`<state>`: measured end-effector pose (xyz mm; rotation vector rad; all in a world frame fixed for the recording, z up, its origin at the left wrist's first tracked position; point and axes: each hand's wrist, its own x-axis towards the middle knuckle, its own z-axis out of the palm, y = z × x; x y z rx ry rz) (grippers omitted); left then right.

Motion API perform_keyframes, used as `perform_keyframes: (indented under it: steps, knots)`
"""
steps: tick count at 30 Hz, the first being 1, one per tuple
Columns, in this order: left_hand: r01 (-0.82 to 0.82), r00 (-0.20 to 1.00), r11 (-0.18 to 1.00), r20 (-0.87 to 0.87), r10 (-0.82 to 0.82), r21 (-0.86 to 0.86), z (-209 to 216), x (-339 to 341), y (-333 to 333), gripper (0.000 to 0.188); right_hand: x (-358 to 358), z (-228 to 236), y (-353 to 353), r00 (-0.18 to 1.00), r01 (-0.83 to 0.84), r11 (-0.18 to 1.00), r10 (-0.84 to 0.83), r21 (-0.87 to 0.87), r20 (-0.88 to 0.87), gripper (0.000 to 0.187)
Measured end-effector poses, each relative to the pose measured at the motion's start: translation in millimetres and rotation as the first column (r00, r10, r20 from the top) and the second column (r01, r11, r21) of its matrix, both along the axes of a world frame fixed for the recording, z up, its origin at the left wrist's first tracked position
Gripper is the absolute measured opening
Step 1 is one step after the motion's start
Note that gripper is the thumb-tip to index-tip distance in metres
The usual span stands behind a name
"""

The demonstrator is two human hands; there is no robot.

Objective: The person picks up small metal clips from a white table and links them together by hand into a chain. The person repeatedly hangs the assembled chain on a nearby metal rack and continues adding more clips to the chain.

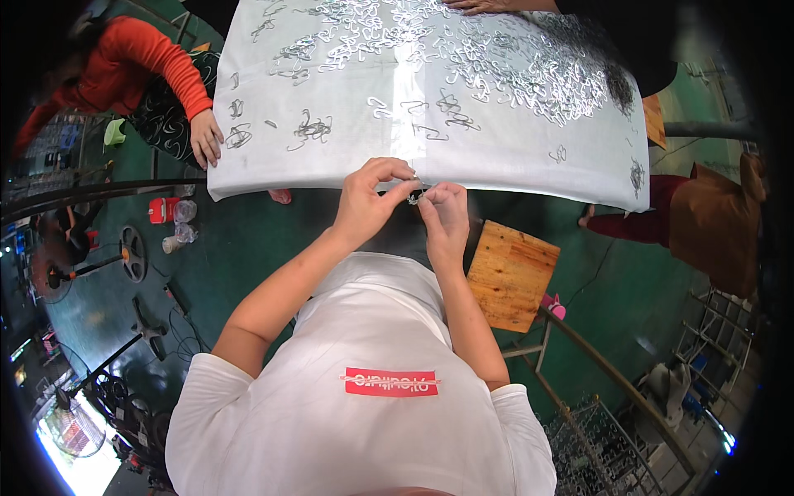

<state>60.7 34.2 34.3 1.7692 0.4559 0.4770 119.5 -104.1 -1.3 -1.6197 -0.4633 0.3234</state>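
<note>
L hand (369,201) pinches a tiny metal bit (415,198) from abt 9 o'clock, R hand (447,217) from abt 4, nr the table (513,165) at 12; imo best w/ both grips light & steady. Its heading & long axis: can't tell, too small & part-hidden.
</note>
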Motion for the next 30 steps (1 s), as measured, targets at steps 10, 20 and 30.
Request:
perform_keyframes:
  steps: [10,20,30]
  knots:
    - [-0.011,0.998,0.990,0.069,0.001,0.139,-3,-19,-9,0.011,48,-21,-5,0.982,-0.185,0.967,0.176,-0.174,-0.066,0.016]
    - [-0.072,0.997,0.989,0.011,0.072,0.131,-11,-33,-17,0.012,182,-79,127,0.722,-0.078,0.630,0.570,-0.772,0.392,0.010]
    - [-0.079,0.997,0.993,-0.006,0.080,0.093,-16,-38,-15,0.009,182,-71,97,0.867,-0.207,0.745,0.440,-0.634,0.233,0.013]
